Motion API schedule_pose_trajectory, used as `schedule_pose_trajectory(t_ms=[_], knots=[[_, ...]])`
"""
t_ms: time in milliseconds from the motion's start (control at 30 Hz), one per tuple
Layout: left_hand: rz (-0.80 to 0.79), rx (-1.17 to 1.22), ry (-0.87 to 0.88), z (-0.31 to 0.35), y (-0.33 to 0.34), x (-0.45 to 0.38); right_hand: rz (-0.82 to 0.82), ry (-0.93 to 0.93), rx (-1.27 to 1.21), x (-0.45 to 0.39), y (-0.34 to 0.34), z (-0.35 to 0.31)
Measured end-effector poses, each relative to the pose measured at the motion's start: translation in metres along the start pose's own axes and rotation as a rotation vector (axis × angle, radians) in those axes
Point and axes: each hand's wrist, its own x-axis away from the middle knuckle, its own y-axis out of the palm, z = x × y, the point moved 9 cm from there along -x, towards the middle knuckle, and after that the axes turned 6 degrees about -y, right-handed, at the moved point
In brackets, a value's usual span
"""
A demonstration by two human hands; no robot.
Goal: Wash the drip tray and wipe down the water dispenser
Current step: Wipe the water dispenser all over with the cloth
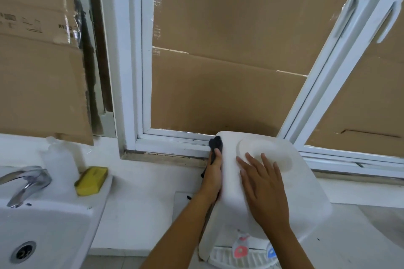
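Observation:
A white water dispenser (301, 183) stands on the white counter below the window, seen from above, with a round recess in its top. My left hand (213, 176) presses a dark cloth (216, 143) against the dispenser's left side near the back top corner. My right hand (265, 188) lies flat on the top with fingers spread, holding nothing. At the bottom front, the white slotted drip tray (225, 257) sits in place under a red tap (240, 250) and a blue tap (271, 251).
A white sink (43, 231) with a chrome faucet (24, 183) is at the left. A yellow sponge (91, 180) and a clear bottle (59, 159) sit on its rim. White window frames (131, 72) backed with cardboard stand close behind the dispenser.

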Motion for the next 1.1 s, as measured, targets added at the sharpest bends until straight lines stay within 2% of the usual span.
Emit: schedule_pose_trajectory(t_ms=[100,200,367,467,600,700,767,833,933,1100], knots=[[-0.053,0.113,-0.125,-0.023,-0.004,0.016,-0.010,0.001,0.015,-0.001,-0.002,-0.001],[-0.110,0.202,-0.173,-0.053,-0.007,0.030,-0.025,0.007,0.026,0.000,-0.003,-0.002],[-0.091,0.191,-0.033,-0.042,-0.004,0.036,-0.033,0.008,0.016,0.001,-0.002,-0.003],[-0.032,-0.001,0.088,-0.003,0.002,0.026,-0.042,0.009,0.016,-0.001,0.000,-0.002],[-0.019,-0.428,0.315,0.050,0.022,0.001,-0.012,0.002,0.023,-0.001,-0.003,-0.004],[0.013,-0.711,0.360,0.073,0.033,-0.023,0.005,0.001,0.032,-0.002,-0.006,-0.006],[0.005,-0.794,0.338,0.080,0.038,-0.034,0.006,0.003,0.039,-0.003,-0.006,-0.007],[-0.001,-0.813,0.311,0.081,0.037,-0.041,-0.002,0.017,0.039,-0.004,-0.005,-0.006],[-0.012,-0.791,0.366,0.079,0.036,-0.035,-0.018,0.035,0.029,-0.002,-0.004,-0.005],[-0.022,-0.460,0.348,0.053,0.016,-0.009,-0.014,0.030,0.010,-0.001,-0.004,-0.004]])
